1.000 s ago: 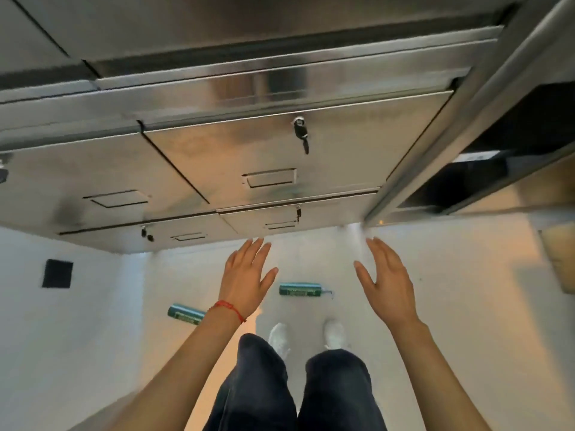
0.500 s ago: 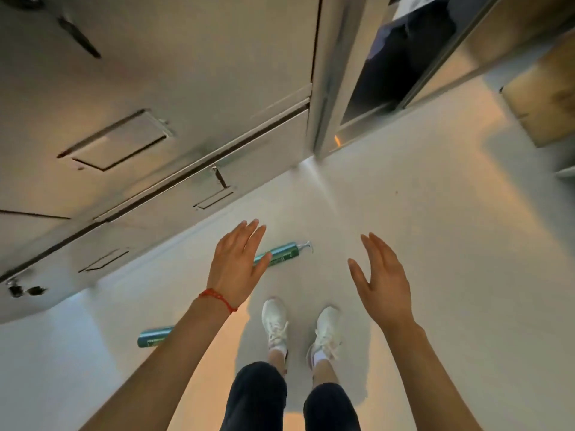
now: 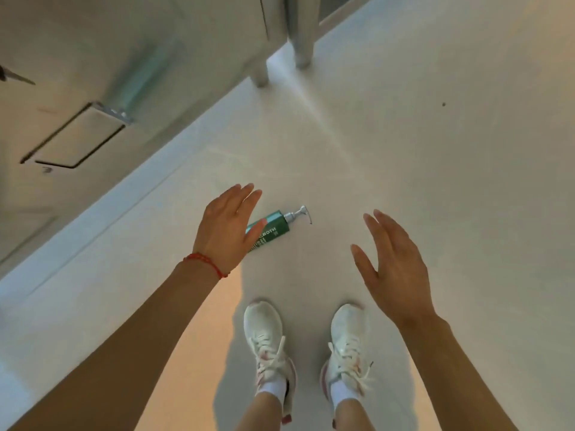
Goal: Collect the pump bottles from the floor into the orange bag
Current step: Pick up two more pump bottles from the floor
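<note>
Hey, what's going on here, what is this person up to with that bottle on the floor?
A person stands over a green pump bottle lying on its side on the pale floor, just ahead of their white sneakers. Both hands are open and empty: the left hand hovers over the bottle's lower end, the right hand is off to the side. No orange bag is in view.

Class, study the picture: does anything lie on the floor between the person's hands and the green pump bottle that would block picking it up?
Nothing visible does. The green pump bottle lies on bare floor; the left hand overlaps it in the view, and the right hand is open off to its right. The orange bag is out of view.
</note>
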Demonstrator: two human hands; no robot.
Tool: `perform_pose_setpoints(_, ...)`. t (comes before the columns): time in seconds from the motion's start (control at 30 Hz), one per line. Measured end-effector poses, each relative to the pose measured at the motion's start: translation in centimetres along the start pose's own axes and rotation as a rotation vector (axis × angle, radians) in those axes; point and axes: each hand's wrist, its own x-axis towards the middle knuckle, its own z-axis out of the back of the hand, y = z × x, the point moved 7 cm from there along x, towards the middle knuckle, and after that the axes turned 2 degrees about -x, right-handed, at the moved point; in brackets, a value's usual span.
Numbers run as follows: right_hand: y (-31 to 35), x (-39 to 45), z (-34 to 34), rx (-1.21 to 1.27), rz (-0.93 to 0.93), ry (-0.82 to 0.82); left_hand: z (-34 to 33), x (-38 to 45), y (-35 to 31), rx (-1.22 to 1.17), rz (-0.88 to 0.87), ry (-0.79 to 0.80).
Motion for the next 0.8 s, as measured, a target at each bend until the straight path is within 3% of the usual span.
perform_pose_setpoints(0.2, -5.3, 0.6, -10.5, 0.021, -0.032, 0.045, -13.7, 4.5, 6.2, -0.221, 0.175, 0.153)
perform_pose_setpoints(0.37, -7.5, -0.3, -15.0, 0.027, -0.06, 0.087, -20.0, 5.5, 8.9, -0.301, 0.254, 0.261)
perform_pose_setpoints(0.57, -7.8, -0.8, -17.0, 0.037, -0.04, 0.106, -21.1, 5.8, 10.4, -0.284, 0.315, 0.187)
perform_pose_setpoints(0.7, -7.0, -0.7, -16.5, 0.03, -0.027, 0.11, -20.0, 4.0, 11.3, -0.664, 0.546, 0.194)
perform_pose_setpoints(0.8, -5.5, -0.7, -14.6, 0.027, -0.015, 0.11, -17.9, 1.7, 10.4, -0.942, 0.621, 0.155)
